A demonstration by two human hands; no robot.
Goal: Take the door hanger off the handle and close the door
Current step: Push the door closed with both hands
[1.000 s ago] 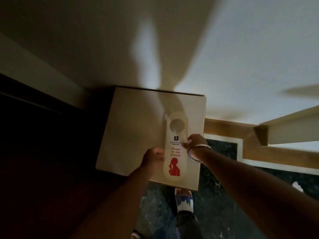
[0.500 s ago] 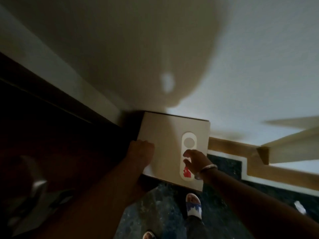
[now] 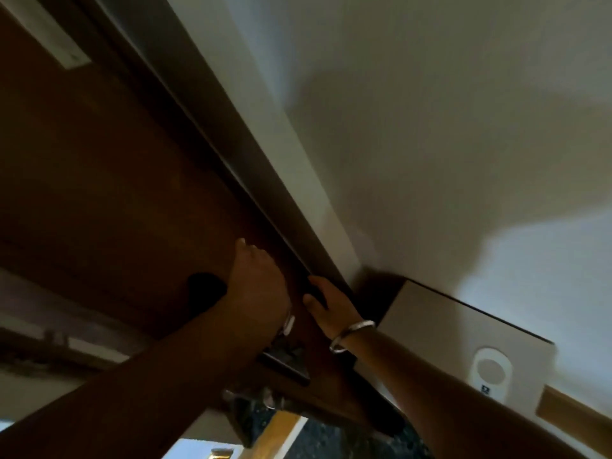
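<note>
The white door hanger (image 3: pixel 490 372) lies flat on a pale cabinet top (image 3: pixel 430 319) at the lower right, with no hand on it. The brown door (image 3: pixel 109 180) fills the left side, its edge running diagonally beside the white frame (image 3: pixel 284 150). My left hand (image 3: pixel 260 281) rests against the door face above the dark lock plate (image 3: pixel 284 361), fingers pointing up. My right hand (image 3: pixel 326 301), with a metal bangle on the wrist, curls its fingers around the door's edge. A silver handle (image 3: pixel 251 399) shows dimly below my left forearm.
A white wall (image 3: pixel 447 111) with shadows on it fills the upper right. A wooden skirting strip (image 3: pixel 569 412) runs along the wall's foot at the right. Dark speckled floor (image 3: pixel 347 438) shows at the bottom. The scene is dim and blurred.
Both hands have left the hanger lying on the cabinet top and moved left onto the door. My view has swung left and up from the cabinet to the door.
</note>
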